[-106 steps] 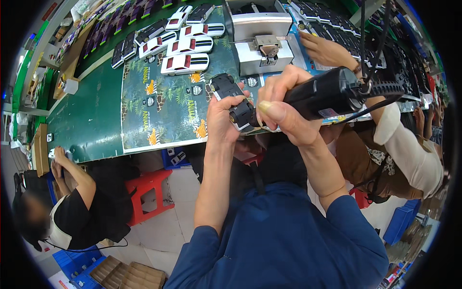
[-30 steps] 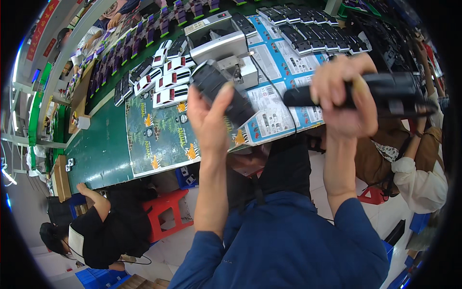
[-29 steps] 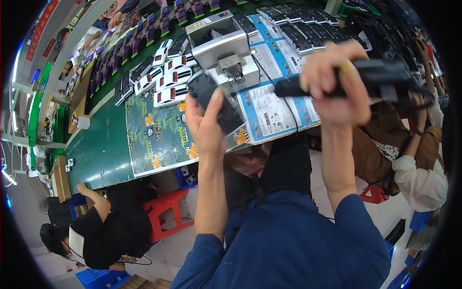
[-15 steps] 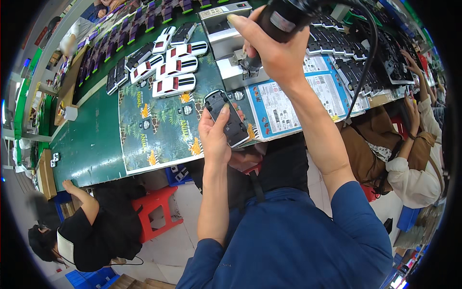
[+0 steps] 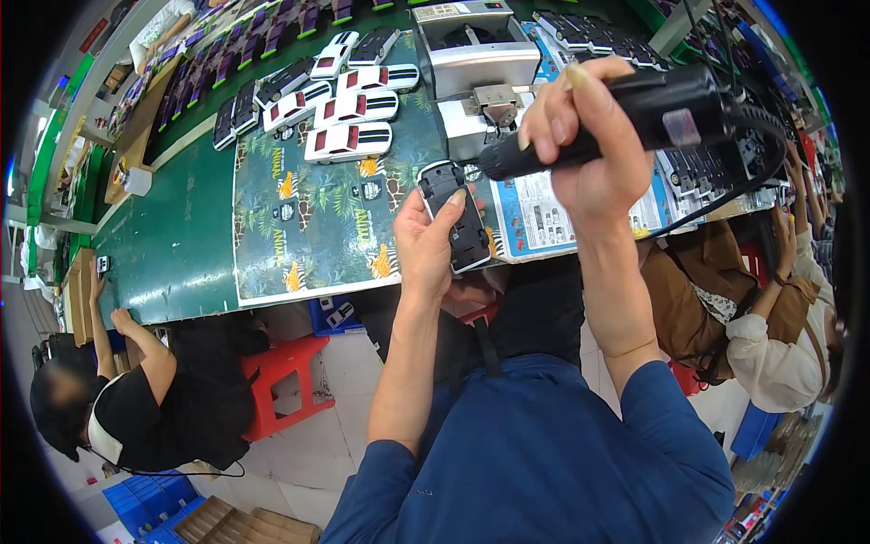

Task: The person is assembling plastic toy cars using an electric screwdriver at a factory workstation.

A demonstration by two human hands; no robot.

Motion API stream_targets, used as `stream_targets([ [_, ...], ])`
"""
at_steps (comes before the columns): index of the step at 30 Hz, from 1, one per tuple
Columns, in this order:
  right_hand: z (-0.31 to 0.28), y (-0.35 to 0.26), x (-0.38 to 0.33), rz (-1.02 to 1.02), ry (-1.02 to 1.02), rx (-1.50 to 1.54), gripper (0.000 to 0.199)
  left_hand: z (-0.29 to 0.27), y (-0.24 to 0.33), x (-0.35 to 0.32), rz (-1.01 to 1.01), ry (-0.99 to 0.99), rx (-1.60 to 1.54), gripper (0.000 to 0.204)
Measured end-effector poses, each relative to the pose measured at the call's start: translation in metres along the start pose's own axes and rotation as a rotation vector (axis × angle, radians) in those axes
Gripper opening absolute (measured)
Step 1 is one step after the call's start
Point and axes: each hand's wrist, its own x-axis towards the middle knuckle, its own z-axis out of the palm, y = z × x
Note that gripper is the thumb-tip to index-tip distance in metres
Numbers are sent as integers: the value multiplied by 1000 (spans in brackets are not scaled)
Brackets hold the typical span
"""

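Note:
In my left hand lies a toy car, its black underside turned up and a thin white edge showing around it. My thumb presses on the black base while the fingers wrap underneath. My right hand grips a black electric screwdriver with a cord. The tool is tilted nearly level, its narrow end pointing left, close to the far end of the car. Whether the bit touches the car I cannot tell. A silver screw feeder stands just beyond both hands.
Several white toy cars and black-based ones lie at the left on a patterned sheet. More black car bases are lined up at the far right. People sit on both sides. The screwdriver's cord loops at the right.
My right hand has moved from the screw feeder down and right, swinging the screwdriver from upright to nearly level beside the car. The left hand, still holding the car, has shifted slightly right.

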Motion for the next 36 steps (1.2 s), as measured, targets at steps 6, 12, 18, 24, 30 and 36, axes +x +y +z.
stream_targets([
  [6,13,17,-12,1,16,-24,17,2,-4,-2,39,-13,27,26],
  [12,15,30,-14,23,30,-104,16,10,0,-5,46,24,-7,20],
  [18,8,36,-18,-32,-83,-286,20,6,-5,-6,132,20,79,21],
  [24,7,37,-24,30,-77,-106,19,3,-6,-5,102,-7,66,22],
  [30,3,37,-25,41,-75,-17,22,5,-6,-7,117,5,86,24],
  [36,2,35,-28,-38,-52,-78,23,8,-5,-9,117,4,121,24],
])
